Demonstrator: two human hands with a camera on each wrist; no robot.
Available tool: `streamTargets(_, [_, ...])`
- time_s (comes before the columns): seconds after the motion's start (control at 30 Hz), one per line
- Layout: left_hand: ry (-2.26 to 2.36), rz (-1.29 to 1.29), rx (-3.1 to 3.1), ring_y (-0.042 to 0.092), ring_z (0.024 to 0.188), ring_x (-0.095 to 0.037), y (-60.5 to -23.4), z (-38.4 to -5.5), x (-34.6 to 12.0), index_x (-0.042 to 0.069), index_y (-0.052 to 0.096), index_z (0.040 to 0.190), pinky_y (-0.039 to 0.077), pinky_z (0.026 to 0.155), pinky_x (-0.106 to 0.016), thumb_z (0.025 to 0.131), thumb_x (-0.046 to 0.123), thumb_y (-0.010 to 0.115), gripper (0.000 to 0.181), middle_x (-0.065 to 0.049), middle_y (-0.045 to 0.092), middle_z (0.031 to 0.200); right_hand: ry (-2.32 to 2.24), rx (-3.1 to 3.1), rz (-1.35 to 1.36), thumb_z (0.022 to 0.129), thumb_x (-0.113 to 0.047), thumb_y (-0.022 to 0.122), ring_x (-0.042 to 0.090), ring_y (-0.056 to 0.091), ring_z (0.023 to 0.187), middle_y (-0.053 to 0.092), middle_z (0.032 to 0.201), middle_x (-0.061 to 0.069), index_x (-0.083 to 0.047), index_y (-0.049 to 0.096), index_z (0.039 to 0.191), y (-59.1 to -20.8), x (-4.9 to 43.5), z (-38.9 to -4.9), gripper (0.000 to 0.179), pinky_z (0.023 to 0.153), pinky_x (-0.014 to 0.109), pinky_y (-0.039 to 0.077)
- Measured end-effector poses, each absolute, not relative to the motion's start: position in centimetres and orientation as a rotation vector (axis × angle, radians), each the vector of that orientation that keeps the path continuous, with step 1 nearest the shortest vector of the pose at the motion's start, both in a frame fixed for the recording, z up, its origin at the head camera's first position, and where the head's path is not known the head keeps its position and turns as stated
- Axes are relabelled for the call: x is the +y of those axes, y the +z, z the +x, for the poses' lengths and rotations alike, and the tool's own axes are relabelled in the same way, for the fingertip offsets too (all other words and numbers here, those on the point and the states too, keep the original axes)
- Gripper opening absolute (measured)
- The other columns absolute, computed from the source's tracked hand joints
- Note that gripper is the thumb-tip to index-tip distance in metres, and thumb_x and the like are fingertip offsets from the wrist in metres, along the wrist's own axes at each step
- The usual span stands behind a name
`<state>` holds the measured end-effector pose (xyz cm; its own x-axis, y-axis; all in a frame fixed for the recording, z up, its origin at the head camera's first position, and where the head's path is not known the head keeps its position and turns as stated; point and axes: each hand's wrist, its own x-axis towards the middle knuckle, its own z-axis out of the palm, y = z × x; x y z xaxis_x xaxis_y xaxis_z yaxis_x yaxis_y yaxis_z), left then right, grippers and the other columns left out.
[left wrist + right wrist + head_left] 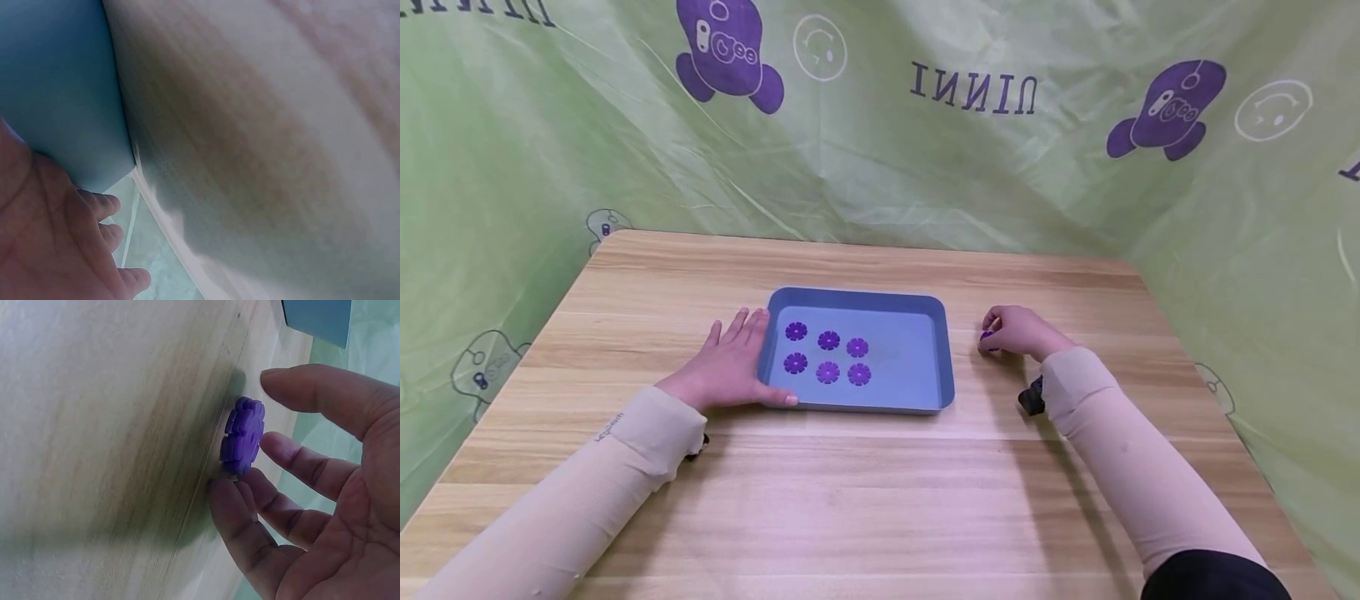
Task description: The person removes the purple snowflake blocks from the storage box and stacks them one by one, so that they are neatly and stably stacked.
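A blue tray (917, 354) holds several purple flower-shaped discs (828, 372), laid out in two rows on its left side. My left hand (733, 367) rests against the tray's left side, fingers spread and straight, thumb along the front rim. In the left wrist view its palm (44, 231) shows beside the tray's blue wall. To the right of the tray, my right hand (1018, 332) reaches down over a small stack of purple flower-shaped discs (245, 436) at the tabletop. Fingertips are right at the stack's edge, while the thumb stands apart from it.
The wooden table (880, 492) reaches back to a green printed cloth (880, 175) hanging behind it and along both sides. A small black wrist camera (1032, 397) sits under the right cuff.
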<state>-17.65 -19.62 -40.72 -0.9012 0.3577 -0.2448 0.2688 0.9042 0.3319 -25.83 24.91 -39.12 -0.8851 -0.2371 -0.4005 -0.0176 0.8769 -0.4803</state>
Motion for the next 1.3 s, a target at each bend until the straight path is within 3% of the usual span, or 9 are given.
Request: streamTargets(1.3, [0.434,0.447,2.767,-0.007,0.155,-0.046,-40.9,-17.5,-19.7,-0.008,-0.004,0.161,-0.008,0.118,-0.069,0.067,0.088,0.070,0.153,-0.028,-0.001,0.169,-0.494,2.628,-0.218,0.088,-0.010,0.072,0.023,0.058,0.081,0.065,0.094,0.013,0.001,0.062,0.103,-39.3,23.8,-25.8,0.021,0.071,0.033,0.050])
